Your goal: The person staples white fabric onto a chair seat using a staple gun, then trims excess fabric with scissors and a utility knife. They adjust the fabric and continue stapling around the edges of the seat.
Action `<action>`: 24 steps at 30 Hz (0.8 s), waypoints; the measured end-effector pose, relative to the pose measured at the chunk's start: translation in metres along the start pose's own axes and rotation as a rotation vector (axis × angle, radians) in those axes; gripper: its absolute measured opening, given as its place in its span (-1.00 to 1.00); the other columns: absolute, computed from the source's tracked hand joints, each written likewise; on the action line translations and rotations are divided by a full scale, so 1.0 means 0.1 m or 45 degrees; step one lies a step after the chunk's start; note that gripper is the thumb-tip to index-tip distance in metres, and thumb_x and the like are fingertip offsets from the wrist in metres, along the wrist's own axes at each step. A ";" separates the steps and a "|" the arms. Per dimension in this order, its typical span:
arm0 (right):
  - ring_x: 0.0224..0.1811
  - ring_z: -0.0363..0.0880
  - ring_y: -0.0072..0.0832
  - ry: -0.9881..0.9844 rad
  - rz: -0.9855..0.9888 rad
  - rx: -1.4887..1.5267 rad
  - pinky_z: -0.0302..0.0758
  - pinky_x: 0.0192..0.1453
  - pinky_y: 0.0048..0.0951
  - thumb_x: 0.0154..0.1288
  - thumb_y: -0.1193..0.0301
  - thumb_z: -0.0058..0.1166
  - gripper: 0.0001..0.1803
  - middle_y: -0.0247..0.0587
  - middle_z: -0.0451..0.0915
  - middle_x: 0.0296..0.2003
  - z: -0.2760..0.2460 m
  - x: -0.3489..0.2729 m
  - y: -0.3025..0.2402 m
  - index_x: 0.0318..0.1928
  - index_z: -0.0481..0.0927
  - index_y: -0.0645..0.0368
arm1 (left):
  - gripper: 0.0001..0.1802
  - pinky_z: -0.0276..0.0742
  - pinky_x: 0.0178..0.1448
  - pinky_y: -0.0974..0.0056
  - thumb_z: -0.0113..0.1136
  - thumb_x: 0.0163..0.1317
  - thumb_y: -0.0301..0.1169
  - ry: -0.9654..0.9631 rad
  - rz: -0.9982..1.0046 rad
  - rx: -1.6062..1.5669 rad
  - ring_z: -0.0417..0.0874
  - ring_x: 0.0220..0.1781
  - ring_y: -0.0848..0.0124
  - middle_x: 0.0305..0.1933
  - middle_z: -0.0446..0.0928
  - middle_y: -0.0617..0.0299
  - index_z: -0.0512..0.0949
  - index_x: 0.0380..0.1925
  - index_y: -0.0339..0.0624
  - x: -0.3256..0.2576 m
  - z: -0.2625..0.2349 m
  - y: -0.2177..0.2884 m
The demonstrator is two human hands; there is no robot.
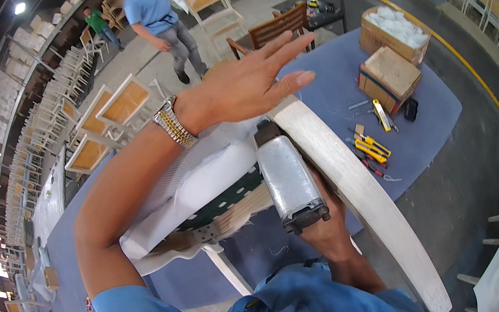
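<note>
My left hand (239,92), with a metal watch (174,123) at the wrist, stretches across the far end of a pale wooden chair frame, its fingers straight. Whether the palm presses on the wood cannot be made out. My right hand (328,228) is wrapped round a silver and black staple gun (292,178); its fingers are mostly hidden under the tool. The gun's dark nose points at the inner side of a curved whitewashed chair rail (373,215). White fabric and padding (196,187) fill the chair's seat, with dark green webbing (230,199) showing below.
The chair rests on a blue-grey covered table (434,126). Yellow utility knives (372,148), pliers (374,169) and cardboard boxes (389,78) lie at the right. Many chairs (118,111) stand left and behind. A person in a blue shirt (155,14) stands beyond the table, another in green (98,23) farther back.
</note>
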State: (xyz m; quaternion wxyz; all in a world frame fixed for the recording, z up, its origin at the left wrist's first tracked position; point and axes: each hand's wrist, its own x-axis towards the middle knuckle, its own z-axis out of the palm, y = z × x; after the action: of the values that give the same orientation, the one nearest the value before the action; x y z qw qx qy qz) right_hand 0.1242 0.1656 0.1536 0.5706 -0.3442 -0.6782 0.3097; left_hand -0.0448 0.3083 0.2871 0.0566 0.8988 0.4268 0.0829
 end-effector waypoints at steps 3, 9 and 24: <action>0.03 0.68 -0.08 0.017 -0.114 -0.177 0.56 0.19 -0.18 0.10 0.48 0.33 -0.50 0.05 0.66 -0.04 0.08 -0.09 0.13 0.10 0.58 0.29 | -0.20 0.09 0.59 0.08 -0.41 0.53 0.23 -0.037 -0.037 -0.522 0.06 0.63 0.01 0.64 -0.08 -0.09 -0.13 0.60 0.07 -0.05 -0.21 -0.22; -0.09 0.73 -0.15 0.133 -0.048 -0.081 0.61 0.09 -0.23 0.04 0.48 0.38 -0.54 0.00 0.70 -0.15 0.16 -0.12 0.23 0.00 0.61 0.32 | -0.08 0.04 0.62 0.14 -0.48 0.48 0.33 -0.237 -0.719 -0.871 -0.04 0.66 0.19 0.65 -0.07 0.01 -0.12 0.59 -0.08 -0.46 -0.23 -1.02; -0.02 0.70 -0.04 0.110 -0.247 -0.226 0.58 0.14 -0.14 0.10 0.53 0.28 -0.52 0.08 0.66 -0.04 0.15 -0.06 0.25 0.08 0.58 0.34 | -0.13 0.26 0.49 0.05 -0.26 0.49 0.24 -0.231 -0.193 -0.297 0.35 0.45 -0.07 0.51 0.18 -0.22 -0.04 0.57 -0.10 -0.72 -0.18 -0.40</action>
State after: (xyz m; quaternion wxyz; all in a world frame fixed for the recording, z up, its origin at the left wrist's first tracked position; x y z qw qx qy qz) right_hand 0.1131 0.1742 0.1277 0.5938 -0.3391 -0.7079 0.1767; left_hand -0.1232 0.2782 0.2910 0.2050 0.8551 0.4740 0.0459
